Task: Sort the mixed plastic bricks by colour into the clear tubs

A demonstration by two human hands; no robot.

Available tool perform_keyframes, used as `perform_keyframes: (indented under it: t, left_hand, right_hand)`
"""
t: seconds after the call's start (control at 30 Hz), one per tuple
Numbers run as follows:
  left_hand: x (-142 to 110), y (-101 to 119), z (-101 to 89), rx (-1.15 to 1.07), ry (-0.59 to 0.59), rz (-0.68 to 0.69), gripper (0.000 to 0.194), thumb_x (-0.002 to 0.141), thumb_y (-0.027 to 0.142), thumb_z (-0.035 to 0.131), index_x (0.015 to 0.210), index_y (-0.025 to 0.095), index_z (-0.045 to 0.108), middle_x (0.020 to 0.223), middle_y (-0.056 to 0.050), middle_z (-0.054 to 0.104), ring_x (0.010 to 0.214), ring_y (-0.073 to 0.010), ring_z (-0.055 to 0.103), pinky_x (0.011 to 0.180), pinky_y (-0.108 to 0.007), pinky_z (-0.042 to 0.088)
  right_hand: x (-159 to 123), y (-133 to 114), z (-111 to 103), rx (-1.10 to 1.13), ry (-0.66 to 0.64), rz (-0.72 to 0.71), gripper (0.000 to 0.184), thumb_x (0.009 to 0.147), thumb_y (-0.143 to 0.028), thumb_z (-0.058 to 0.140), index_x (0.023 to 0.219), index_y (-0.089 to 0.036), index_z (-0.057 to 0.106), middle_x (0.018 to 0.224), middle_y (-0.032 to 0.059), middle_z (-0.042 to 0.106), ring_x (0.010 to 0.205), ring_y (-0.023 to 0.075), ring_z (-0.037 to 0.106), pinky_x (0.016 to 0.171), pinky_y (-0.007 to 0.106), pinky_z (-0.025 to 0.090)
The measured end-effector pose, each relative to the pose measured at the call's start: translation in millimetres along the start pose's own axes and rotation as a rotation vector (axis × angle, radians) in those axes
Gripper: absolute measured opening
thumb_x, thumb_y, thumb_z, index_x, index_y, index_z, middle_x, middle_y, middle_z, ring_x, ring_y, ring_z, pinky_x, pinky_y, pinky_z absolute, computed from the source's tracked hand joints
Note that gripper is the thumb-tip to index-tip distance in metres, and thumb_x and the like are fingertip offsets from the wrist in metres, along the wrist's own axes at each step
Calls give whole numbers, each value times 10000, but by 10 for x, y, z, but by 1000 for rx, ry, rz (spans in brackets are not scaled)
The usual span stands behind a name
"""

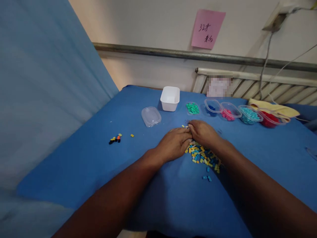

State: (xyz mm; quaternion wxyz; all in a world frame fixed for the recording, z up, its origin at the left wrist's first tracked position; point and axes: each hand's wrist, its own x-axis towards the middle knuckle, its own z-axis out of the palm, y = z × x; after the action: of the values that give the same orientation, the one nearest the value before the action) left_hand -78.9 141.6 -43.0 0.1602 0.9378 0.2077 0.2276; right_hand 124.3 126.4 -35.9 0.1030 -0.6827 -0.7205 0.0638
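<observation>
My left hand [176,142] and my right hand [203,133] meet at the far-left edge of a pile of small building bricks [200,153], mostly yellow and blue. The left hand's fingers are pressed together and reach toward the right hand. My right hand is bent inward with its fingers curled. Whatever lies between the fingertips is hidden. A few pale yellow bricks [184,126] show just beyond the hands. Several blue bricks [207,178] lie apart on the near side of the pile.
A white tub [170,99] and a clear lid [151,116] stand beyond my left hand. Clear containers hold green [192,108], dark blue [211,109], pink [228,114], turquoise [249,114] and red pieces [269,119]. Black, orange and yellow bricks [116,138] lie left. A yellow cloth [274,107] sits far right.
</observation>
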Motion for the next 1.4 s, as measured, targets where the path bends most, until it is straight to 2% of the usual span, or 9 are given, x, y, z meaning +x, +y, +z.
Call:
perform_keyframes:
  t: [0.17, 0.27, 0.37, 0.57, 0.73, 0.83, 1.0, 1.23, 1.4]
  left_hand:
    - [-98, -284, -395, 381, 193, -330, 274, 1055, 186, 685, 1298, 98, 777, 1392, -187, 737, 1302, -381, 681, 1185, -571, 510]
    - [-181, -496, -614, 615, 81, -574, 263, 1017, 238, 714, 1217, 92, 802, 1336, -219, 738, 1272, -442, 677, 1109, -617, 532]
    - [-222, -601, -679, 641, 17, -616, 239, 1035, 260, 655, 1157, 130, 815, 1214, -191, 766, 1171, -412, 708, 999, -559, 571]
    - [-180, -514, -689, 628, 107, -568, 196, 1042, 240, 579, 1071, 154, 754, 1140, -171, 753, 1137, -405, 698, 975, -556, 545]
    - [-133, -382, -754, 503, 387, -470, 46, 1039, 208, 598, 1073, 200, 628, 1237, -148, 738, 1184, -376, 692, 1027, -567, 543]
    - [-96, -245, -663, 373, 464, -248, 66, 1067, 191, 621, 1105, 231, 586, 1313, -134, 726, 1263, -342, 682, 1089, -557, 530]
    - [-14, 221, -284, 178, 345, 117, 115, 1105, 179, 664, 1199, 223, 614, 1305, -106, 745, 1260, -298, 700, 1038, -505, 548]
    - [82, 531, -7, 83, 245, 224, 35, 1093, 174, 689, 1121, 193, 696, 1275, -79, 771, 1246, -286, 714, 1065, -470, 578]
    - [53, 522, 49, 68, 150, 256, 214, 1093, 198, 676, 1306, 208, 690, 1466, -98, 714, 1403, -301, 652, 1196, -520, 552]
  right_hand:
    - [-333, 41, -116, 79, -11, -126, 370, 1142, -391, 447, 1178, -214, 770, 1137, 118, 838, 1060, 270, 767, 926, 341, 539]
    - [-559, 168, -162, 157, 134, -163, 406, 1121, -444, 475, 1248, -214, 786, 1257, 139, 834, 1170, 307, 767, 1040, 419, 563]
    - [-803, 423, -198, 257, 364, -112, 375, 1070, -478, 582, 1230, -232, 814, 1295, 137, 835, 1218, 344, 773, 1107, 495, 572]
    - [-1085, 1119, -262, 318, 660, 398, 315, 1022, -526, 633, 1016, -286, 837, 967, 129, 837, 920, 353, 782, 879, 502, 587]
    - [-1003, 1375, -209, 337, 715, 497, 354, 1020, -545, 609, 965, -264, 816, 863, 125, 802, 809, 322, 726, 823, 493, 562]
    - [-969, 1305, -229, 391, 730, 474, 336, 1020, -556, 616, 959, -286, 807, 907, 108, 805, 879, 341, 748, 911, 528, 581]
    - [-1006, 910, -329, 616, 660, 322, 346, 1053, -569, 618, 1084, -286, 813, 1055, 91, 836, 992, 311, 784, 956, 492, 627]
    - [-983, 202, -187, 1141, 206, 27, 401, 1021, -530, 732, 1331, -277, 767, 1047, 30, 847, 924, 230, 804, 831, 384, 666]
    - [-937, 501, -275, 993, 381, 224, 494, 1027, -536, 680, 1420, -239, 710, 930, 27, 843, 725, 206, 741, 685, 353, 629]
